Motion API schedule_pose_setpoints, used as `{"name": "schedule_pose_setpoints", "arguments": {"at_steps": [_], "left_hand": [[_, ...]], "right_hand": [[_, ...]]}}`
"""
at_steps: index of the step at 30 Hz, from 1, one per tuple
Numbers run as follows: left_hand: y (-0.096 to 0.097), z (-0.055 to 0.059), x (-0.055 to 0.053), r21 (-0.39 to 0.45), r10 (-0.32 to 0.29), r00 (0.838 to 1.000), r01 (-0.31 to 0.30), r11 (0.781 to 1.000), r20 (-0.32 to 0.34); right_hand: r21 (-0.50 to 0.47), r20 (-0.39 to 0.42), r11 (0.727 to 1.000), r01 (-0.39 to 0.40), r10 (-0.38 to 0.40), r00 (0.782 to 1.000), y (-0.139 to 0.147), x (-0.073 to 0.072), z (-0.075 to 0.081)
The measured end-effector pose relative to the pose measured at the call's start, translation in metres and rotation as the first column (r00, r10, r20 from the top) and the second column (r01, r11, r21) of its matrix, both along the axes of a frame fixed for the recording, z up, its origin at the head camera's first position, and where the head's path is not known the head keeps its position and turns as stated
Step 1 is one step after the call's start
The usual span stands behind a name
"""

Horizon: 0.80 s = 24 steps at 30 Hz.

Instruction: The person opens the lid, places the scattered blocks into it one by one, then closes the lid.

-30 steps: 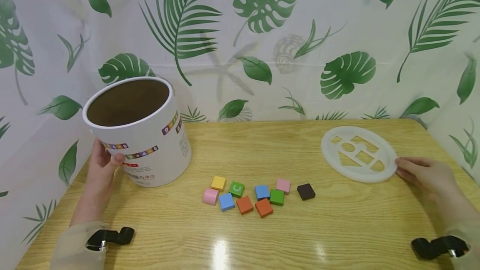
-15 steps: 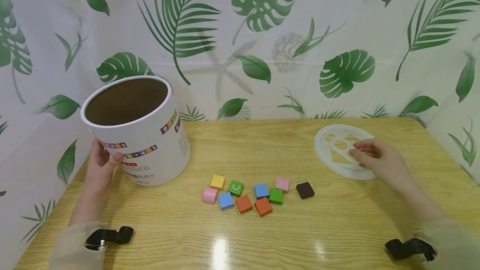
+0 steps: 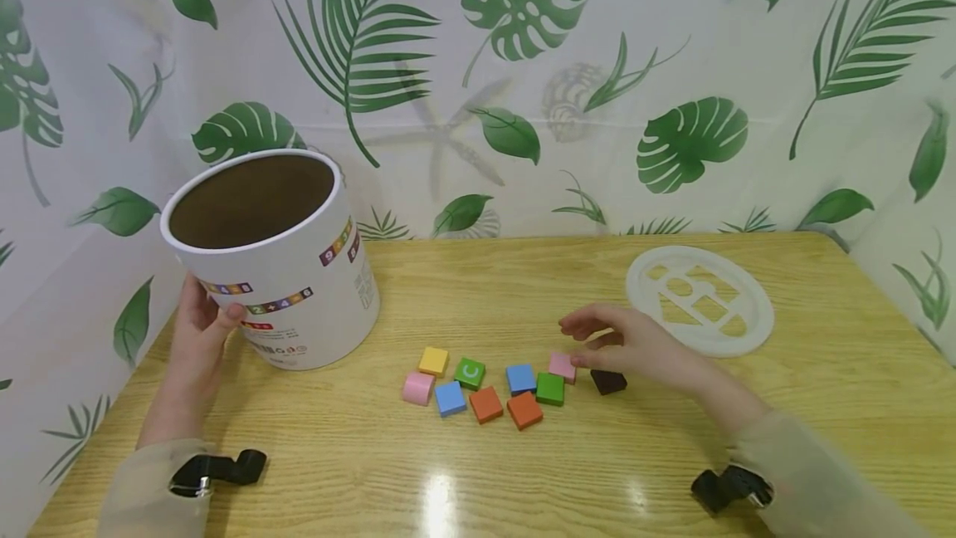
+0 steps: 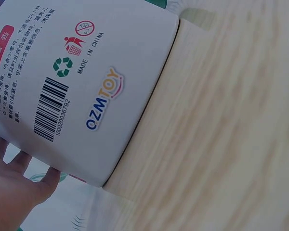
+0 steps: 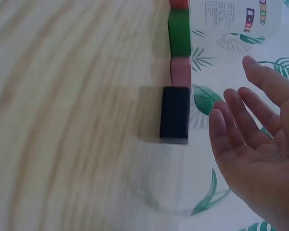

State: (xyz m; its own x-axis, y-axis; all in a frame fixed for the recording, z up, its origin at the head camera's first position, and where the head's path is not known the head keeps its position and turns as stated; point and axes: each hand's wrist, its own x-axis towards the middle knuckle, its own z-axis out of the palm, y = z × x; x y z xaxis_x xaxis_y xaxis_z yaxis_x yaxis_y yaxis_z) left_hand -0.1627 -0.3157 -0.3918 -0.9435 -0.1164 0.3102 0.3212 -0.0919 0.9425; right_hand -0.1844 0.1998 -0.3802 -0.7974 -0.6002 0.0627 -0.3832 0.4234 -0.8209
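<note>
A white cylindrical bucket [image 3: 314,326] with printed sums stands tilted at the left of the table. My left hand [image 3: 196,343] grips its near left side, thumb in front; in the left wrist view, fingertips press against the printed wall [image 4: 86,86]. My right hand [image 3: 635,347] hovers over the right end of a group of small coloured blocks, fingers loosely bent with nothing between them. A dark block [image 3: 608,382] lies partly hidden under it, and a pink block [image 3: 560,365] sits by the fingertips. Beside these are a green block [image 3: 550,389] and a blue block [image 3: 520,379].
A white round plate with shaped cut-outs [image 3: 762,314] lies at the back right. Further left on the wooden table [image 3: 358,471] are a yellow block [image 3: 433,361], a pink arched block [image 3: 418,388] and several others. A leaf-patterned cloth [image 3: 448,48] hangs behind.
My right hand has let go of the round plate and moved left and nearer, across to the blocks. The plate has shifted slightly left. My left hand and the bucket have stayed put.
</note>
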Motion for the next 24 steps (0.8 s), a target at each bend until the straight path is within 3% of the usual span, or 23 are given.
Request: {"name": "schedule_pose_setpoints", "arguments": {"at_steps": [14,24], "left_hand": [[-0.002,-0.002,-0.002,0.000,-0.029,0.997,0.029,1.000,-0.073],[-0.001,-0.002,-0.002,0.032,-0.011,0.998,0.013,0.999,-0.066]], "right_hand": [[0.078,0.034,0.986,-0.145,0.143,0.989,-0.013,-0.006,-0.014],[0.162,-0.007,0.973,-0.167,0.170,0.985,-0.015,-0.004,-0.008]]}}
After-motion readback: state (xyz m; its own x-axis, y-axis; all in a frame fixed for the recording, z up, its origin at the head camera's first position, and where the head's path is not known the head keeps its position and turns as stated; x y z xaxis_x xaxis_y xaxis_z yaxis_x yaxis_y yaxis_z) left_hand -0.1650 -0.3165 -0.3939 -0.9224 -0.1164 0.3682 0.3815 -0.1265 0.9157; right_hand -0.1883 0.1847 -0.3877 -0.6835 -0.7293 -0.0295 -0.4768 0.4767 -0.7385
